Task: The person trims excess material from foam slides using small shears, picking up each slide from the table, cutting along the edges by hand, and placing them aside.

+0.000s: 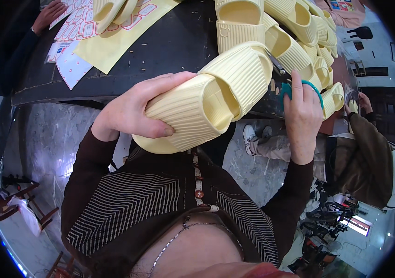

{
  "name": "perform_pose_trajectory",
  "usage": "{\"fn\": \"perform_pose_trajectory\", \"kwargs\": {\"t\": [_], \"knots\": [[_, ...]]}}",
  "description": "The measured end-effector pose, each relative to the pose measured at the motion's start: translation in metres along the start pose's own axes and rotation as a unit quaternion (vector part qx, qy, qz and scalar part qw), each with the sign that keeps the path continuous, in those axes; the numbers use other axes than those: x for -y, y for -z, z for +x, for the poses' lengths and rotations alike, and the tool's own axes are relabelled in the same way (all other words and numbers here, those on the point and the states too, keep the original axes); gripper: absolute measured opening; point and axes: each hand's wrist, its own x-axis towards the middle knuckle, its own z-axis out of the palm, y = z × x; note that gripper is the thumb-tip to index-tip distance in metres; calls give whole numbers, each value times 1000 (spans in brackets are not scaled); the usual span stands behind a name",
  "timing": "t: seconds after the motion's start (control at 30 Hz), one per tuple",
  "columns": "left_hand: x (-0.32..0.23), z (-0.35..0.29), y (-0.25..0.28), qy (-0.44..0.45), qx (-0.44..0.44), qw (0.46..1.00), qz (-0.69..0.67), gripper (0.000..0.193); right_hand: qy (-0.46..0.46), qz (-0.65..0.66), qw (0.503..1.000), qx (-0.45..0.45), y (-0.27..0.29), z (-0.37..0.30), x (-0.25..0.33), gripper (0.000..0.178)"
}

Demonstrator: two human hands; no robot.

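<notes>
My left hand (132, 106) grips a pair of pale yellow ribbed slippers (181, 106), one tucked into the other, held tilted above my lap at the table's near edge. The thumb presses on the ribbed strap of the nearer slipper. In my right hand (303, 123) are scissors (318, 88) with teal handles, fingers through the loops. Their dark blades point up and left, close to the rim of the farther slipper; whether they touch it I cannot tell.
A heap of matching slippers (290, 51) covers the right of the dark table (156, 55). At the far left lie label sheets (74, 65), yellow paper (109, 51) and another pair of slippers (109, 14). Other people's hands (49, 15) show at left and right.
</notes>
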Motion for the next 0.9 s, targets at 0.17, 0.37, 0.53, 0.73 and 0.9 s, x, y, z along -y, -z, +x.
{"fn": "perform_pose_trajectory", "kwargs": {"t": [0.17, 0.37, 0.53, 0.73, 0.9], "knots": [[-1, 4, 0, -8, 10, 1000, 20, 90, -5, -21, 1000, -2, -1, -2, -2, 57], [-11, 9, -2, 73, 0, 997, -8, 100, -9, -21, 1000, -7, -3, -5, -6, 57], [-6, 12, 0, 57, 14, 998, -34, 94, -6, -18, 1000, -8, -6, -11, -9, 58], [-3, 14, 2, 48, 28, 997, -57, 91, -1, -10, 1000, 3, -5, -15, -11, 59], [-1, 15, 1, 51, 32, 997, -55, 91, 20, -15, 1000, -5, -2, -14, -14, 60]]}}
